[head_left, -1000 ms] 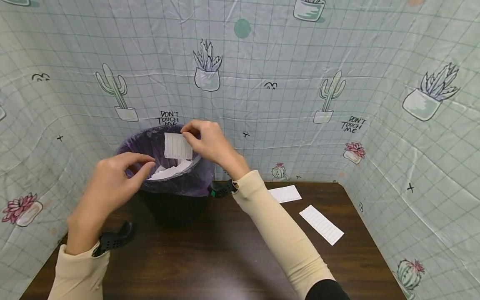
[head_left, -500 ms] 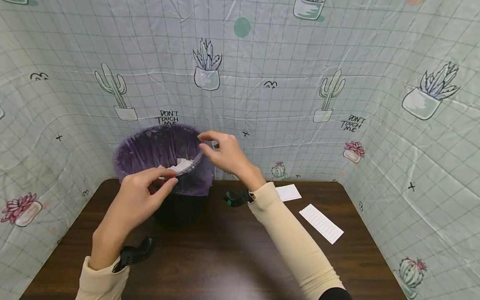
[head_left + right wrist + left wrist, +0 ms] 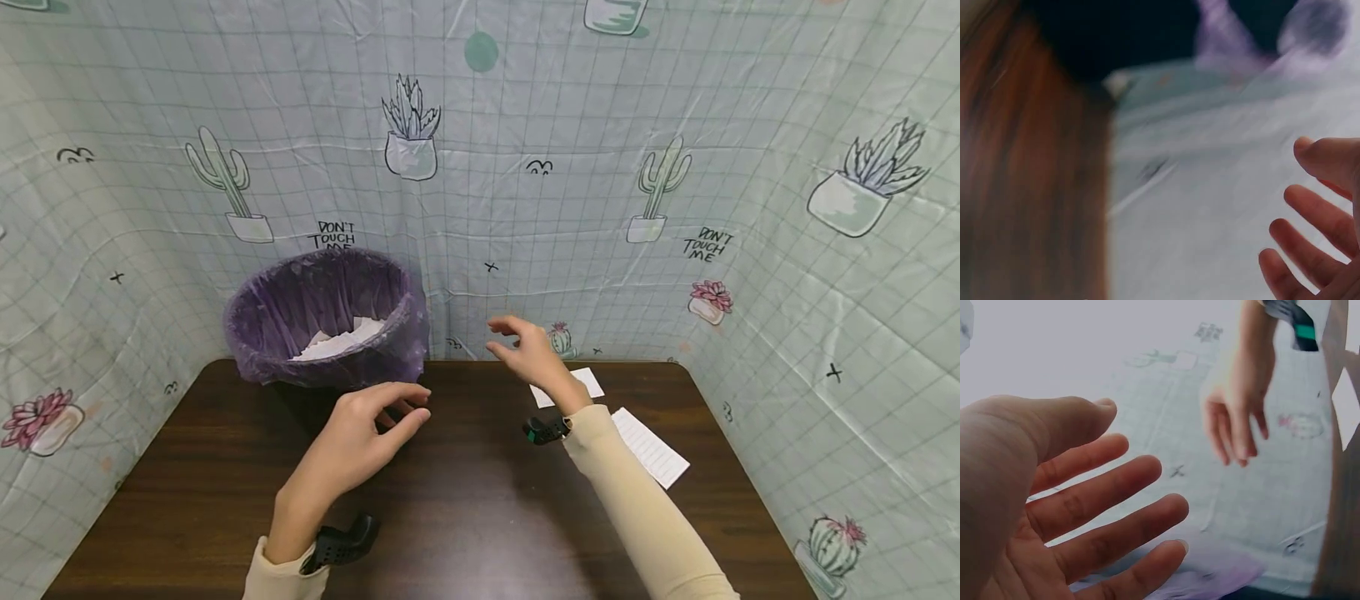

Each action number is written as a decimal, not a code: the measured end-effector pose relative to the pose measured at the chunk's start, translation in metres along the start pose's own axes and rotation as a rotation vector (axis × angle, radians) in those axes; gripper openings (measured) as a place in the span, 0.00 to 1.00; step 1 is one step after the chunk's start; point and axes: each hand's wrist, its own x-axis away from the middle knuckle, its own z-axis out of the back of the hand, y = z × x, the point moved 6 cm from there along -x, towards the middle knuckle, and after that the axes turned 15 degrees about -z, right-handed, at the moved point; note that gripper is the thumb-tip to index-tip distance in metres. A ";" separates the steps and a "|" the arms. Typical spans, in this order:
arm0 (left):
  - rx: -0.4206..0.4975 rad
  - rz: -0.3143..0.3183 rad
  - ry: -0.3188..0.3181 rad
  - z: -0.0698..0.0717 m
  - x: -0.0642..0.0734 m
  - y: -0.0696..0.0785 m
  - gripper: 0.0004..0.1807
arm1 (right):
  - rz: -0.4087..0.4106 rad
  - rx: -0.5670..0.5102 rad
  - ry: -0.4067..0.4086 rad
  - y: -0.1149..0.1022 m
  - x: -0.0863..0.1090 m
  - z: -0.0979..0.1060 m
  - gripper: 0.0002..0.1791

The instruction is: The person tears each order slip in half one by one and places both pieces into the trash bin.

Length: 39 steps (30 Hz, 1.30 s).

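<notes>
My left hand [image 3: 363, 433] hangs in front of the trash can, holding nothing; its fingers are spread apart in the left wrist view. To the right, my right hand [image 3: 528, 354] is in the air near the back of the table, also holding nothing, its fingers relaxed. Below and behind its wrist lies a white paper slip [image 3: 588, 383], partly hidden. A second, lined paper slip [image 3: 648, 446] lies nearer, partly covered by the right sleeve. The dark trash can [image 3: 296, 408] has a purple bag [image 3: 247, 333] folded over its rim, and white paper pieces [image 3: 341, 342] lie inside.
The brown wooden table [image 3: 465, 533] is enclosed at the back and sides by a grid-patterned curtain [image 3: 480, 208] printed with potted cacti. The trash can stands at the table's back left. A black wrist camera [image 3: 341, 542] sits on the left wrist.
The paper piece that my right hand pinched over the trash can has left that hand. Both hands have moved right and down, away from the can's opening, and their fingers have loosened.
</notes>
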 end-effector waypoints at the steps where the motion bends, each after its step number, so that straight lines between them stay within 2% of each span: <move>1: 0.015 0.014 0.005 -0.004 0.002 -0.001 0.10 | -0.024 0.018 -0.011 0.014 0.000 0.000 0.22; 4: 0.064 0.057 0.023 -0.016 0.009 -0.005 0.11 | -0.091 0.077 -0.044 0.053 0.003 0.001 0.23; 8: 0.114 0.110 0.036 -0.028 0.017 -0.009 0.10 | -0.156 0.137 -0.083 0.094 0.008 0.007 0.24; 13: 0.164 0.165 0.036 -0.039 0.024 -0.014 0.10 | -0.234 0.158 -0.118 0.137 0.010 0.015 0.24; 16: 0.189 0.193 0.041 -0.043 0.030 -0.017 0.10 | -0.266 0.177 -0.099 0.156 0.011 0.017 0.24; 23: 0.229 0.243 0.042 -0.052 0.039 -0.026 0.09 | -0.279 0.232 -0.078 0.175 0.010 0.019 0.23; 30: 0.268 0.221 0.039 -0.064 0.038 -0.027 0.10 | -0.286 0.279 -0.079 0.184 0.007 0.021 0.24; 36: 0.316 0.213 0.008 -0.075 0.038 -0.027 0.11 | -0.318 0.345 -0.100 0.191 0.010 0.018 0.26; 39: 0.330 0.212 0.003 -0.078 0.038 -0.026 0.11 | -0.297 0.360 -0.100 0.191 0.010 0.016 0.26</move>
